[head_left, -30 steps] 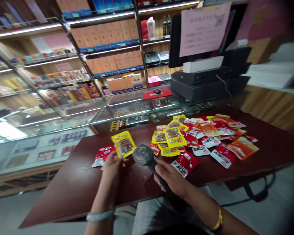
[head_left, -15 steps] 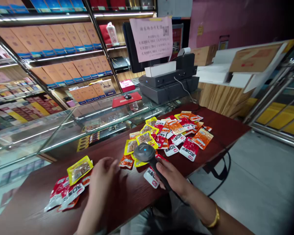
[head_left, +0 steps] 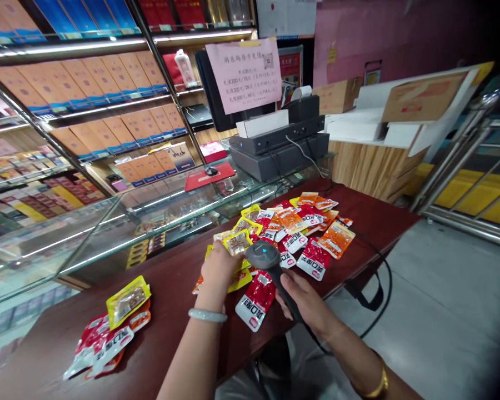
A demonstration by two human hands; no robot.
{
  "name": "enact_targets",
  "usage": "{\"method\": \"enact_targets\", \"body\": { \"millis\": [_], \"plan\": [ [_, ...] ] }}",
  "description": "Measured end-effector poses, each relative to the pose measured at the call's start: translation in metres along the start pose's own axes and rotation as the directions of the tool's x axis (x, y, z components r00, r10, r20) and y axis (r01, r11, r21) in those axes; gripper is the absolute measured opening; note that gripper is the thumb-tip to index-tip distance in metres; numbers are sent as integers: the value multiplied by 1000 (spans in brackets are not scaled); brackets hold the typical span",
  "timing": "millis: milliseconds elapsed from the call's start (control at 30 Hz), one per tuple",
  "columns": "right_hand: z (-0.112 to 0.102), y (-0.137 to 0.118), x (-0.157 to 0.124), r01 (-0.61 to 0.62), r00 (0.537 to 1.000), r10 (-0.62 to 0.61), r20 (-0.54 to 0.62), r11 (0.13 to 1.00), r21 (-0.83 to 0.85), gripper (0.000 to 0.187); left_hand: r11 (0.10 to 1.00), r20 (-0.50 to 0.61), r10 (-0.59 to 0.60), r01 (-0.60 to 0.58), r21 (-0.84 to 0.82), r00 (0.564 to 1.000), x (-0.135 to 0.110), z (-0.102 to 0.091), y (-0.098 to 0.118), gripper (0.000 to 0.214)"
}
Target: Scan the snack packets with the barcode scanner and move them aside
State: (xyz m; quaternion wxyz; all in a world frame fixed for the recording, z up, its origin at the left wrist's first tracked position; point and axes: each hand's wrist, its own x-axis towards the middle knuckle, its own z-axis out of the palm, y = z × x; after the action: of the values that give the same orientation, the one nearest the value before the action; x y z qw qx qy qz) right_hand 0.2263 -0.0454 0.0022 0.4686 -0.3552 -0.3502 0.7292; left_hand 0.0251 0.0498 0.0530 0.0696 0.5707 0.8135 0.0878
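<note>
My right hand (head_left: pixel 300 297) is wrapped round the handle of a black barcode scanner (head_left: pixel 263 254), whose head shows a small blue light. My left hand (head_left: pixel 220 268) is at the left side of the snack packet heap, its fingers closed at the edge of a yellow snack packet (head_left: pixel 238 243); the fingertips are partly hidden. Red-and-white packets (head_left: pixel 312 259) and orange packets (head_left: pixel 336 239) lie in the same heap. One red-and-white packet (head_left: pixel 256 300) lies nearer me, below the scanner. Off to the left is a smaller pile with a yellow packet (head_left: pixel 128 300) on top.
The packets lie on a dark red-brown table (head_left: pixel 170 333) against a glass display counter (head_left: pixel 116 233). Behind stand a cash register (head_left: pixel 279 144) and a monitor with a pink sign (head_left: pixel 244 75). The scanner's black cable (head_left: pixel 389 289) loops past the table's right edge. Metal railings (head_left: pixel 466 166) stand at right.
My left hand has moved right and away from me, from between the piles to the heap's yellow packets. The scanner, still in my right hand, has shifted slightly right. The view has shifted a little.
</note>
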Motion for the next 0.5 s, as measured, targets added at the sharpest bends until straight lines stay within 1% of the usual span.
{"method": "enact_targets", "body": {
  "millis": [67,133,233,300,333,367,433,500],
  "plan": [
    [0,1,1,8,1000,-8,-1,1000,-3,70,999,-18,34,-34,12,999,1,5,3,72],
    [0,2,0,14,1000,-14,2,1000,-8,70,998,-4,43,-44,-41,999,3,11,0,66],
    [0,4,-1,23,1000,-23,12,1000,-17,68,981,33,58,-50,-190,998,7,18,-10,41],
    [1,4,-3,33,999,-33,22,999,-21,66,943,17,79,-69,-326,997,6,20,-20,26],
    [2,3,-4,37,999,-36,25,999,-22,65,906,-1,87,-80,-416,996,4,20,-26,23],
    [3,2,-5,39,999,-39,26,999,-22,65,850,-20,89,-86,-520,996,0,20,-32,23],
    [7,-1,-7,44,999,-43,32,999,-20,63,684,-28,70,-69,-726,997,-9,20,-47,31],
    [13,-4,-9,54,996,-52,67,998,-20,60,527,-15,32,-29,-849,999,-20,19,-63,42]
  ]
}}
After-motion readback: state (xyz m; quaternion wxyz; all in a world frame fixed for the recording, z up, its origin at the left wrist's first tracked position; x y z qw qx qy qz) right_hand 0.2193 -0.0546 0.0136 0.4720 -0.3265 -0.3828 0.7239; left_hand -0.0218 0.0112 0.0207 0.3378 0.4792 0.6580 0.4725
